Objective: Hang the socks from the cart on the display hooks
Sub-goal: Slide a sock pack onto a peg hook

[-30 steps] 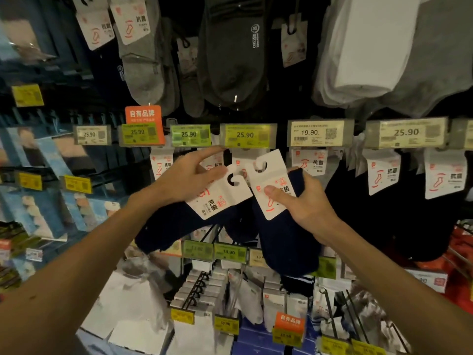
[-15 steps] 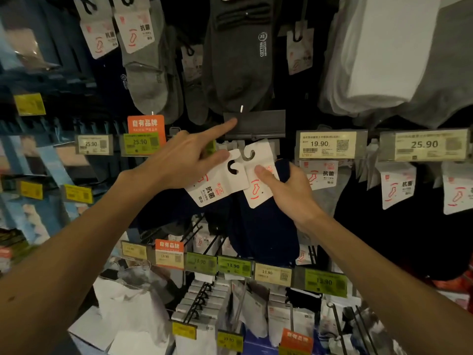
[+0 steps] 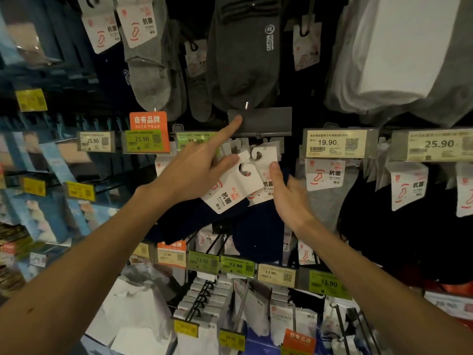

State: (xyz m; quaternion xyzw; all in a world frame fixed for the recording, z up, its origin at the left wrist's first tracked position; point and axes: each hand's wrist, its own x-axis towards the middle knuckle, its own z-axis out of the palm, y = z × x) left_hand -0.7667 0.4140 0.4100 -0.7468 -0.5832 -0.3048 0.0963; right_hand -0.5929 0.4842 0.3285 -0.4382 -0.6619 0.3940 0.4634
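1. My left hand reaches up to a wall of hanging socks. Its index finger is stretched out, the tip touching a grey price tag holder that is tipped upward.
2. The thumb and lower fingers of that hand pinch the white card header of a navy sock pack. The pack is tilted, with its hanging slot just below and left of the display hook and not on it.
3. A second sock pack sits just to the right, and the hook tip shows through its card's cut-out. Its navy socks drop between my forearms.
4. My right hand is beside that second pack, thumb tip touching the card. Its fingers look loose and unwrapped, though they are blurred.
5. A cream price label reading 19.90 hangs to the right, and a dark grey sock hangs above.
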